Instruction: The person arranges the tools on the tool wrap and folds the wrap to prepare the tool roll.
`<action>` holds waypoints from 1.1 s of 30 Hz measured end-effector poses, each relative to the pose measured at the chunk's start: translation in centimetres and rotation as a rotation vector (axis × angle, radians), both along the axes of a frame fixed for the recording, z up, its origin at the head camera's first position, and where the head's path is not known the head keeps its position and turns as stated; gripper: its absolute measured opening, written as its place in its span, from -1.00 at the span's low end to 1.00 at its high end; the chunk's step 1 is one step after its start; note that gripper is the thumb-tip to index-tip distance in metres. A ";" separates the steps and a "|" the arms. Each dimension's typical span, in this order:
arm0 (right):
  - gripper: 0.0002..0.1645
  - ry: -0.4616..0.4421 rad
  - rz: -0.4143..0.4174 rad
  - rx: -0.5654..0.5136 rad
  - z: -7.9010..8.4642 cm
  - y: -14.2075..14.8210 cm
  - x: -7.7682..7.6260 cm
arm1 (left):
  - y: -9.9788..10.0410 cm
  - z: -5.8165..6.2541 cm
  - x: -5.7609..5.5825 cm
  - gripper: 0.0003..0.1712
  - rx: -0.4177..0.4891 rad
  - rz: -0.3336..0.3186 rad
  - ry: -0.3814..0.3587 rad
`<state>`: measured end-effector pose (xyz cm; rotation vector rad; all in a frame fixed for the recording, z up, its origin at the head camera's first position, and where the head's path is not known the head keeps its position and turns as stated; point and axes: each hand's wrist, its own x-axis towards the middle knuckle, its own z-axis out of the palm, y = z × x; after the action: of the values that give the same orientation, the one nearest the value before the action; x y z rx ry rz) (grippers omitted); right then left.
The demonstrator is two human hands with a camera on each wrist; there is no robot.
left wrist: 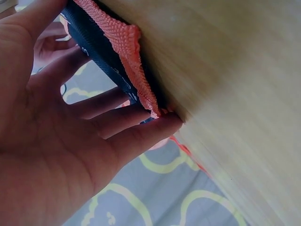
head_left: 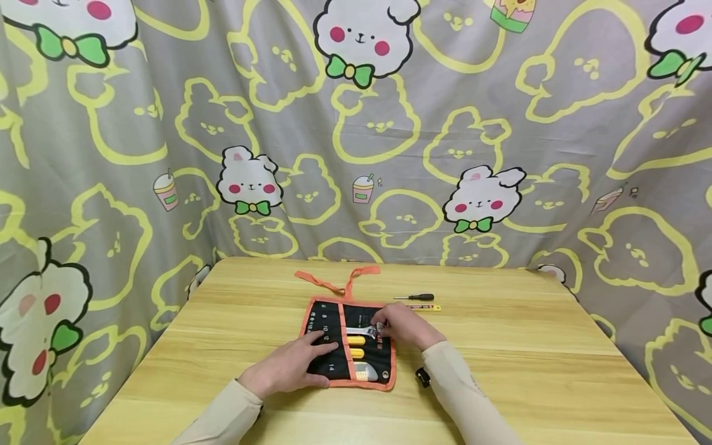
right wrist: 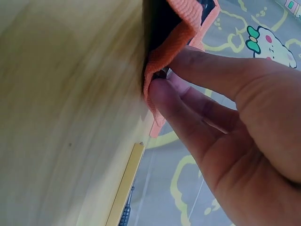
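Observation:
A black tool pouch (head_left: pixel 321 314) with orange trim lies unrolled on the table. My left hand (head_left: pixel 289 364) rests on its left part, fingers spread over the printed numbers; the left wrist view shows the fingers straight along the orange edging (left wrist: pixel 127 52). An adjustable wrench (head_left: pixel 358 331) sits in the top visible slot, its head toward my right hand (head_left: pixel 408 324). Thumb and fingertips of that hand pinch the wrench's head, mostly hidden behind the trim in the right wrist view. Below it are two yellow handles (head_left: pixel 356 340) and a grey and yellow utility knife (head_left: pixel 364 371).
Behind the pouch, its orange tie straps (head_left: pixel 334 286) trail over the wooden table (head_left: pixel 500 346). A black screwdriver (head_left: pixel 423 296) and a flat yellow strip (head_left: pixel 431 307) lie beyond my right hand. A patterned curtain (head_left: pixel 389 136) hangs around the table.

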<state>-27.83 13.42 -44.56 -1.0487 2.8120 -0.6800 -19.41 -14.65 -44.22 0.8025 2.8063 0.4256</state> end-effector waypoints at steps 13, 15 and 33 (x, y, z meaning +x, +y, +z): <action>-0.75 0.041 -0.024 0.066 -0.3 -1.6 0.2 | -0.3 0.0 0.0 -0.18 0.015 -0.002 -0.003; -0.75 0.053 -0.029 0.078 -0.4 -2.0 0.2 | -0.2 -0.1 0.0 -0.18 0.016 -0.008 0.000; -0.71 -0.125 -0.096 -0.055 -0.7 -2.4 -0.2 | -0.2 0.0 0.0 -0.17 0.016 -0.027 0.005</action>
<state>-28.02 11.03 -45.30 -0.8509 2.7647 -0.8070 -19.40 -14.82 -44.23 0.8446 2.7969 0.4422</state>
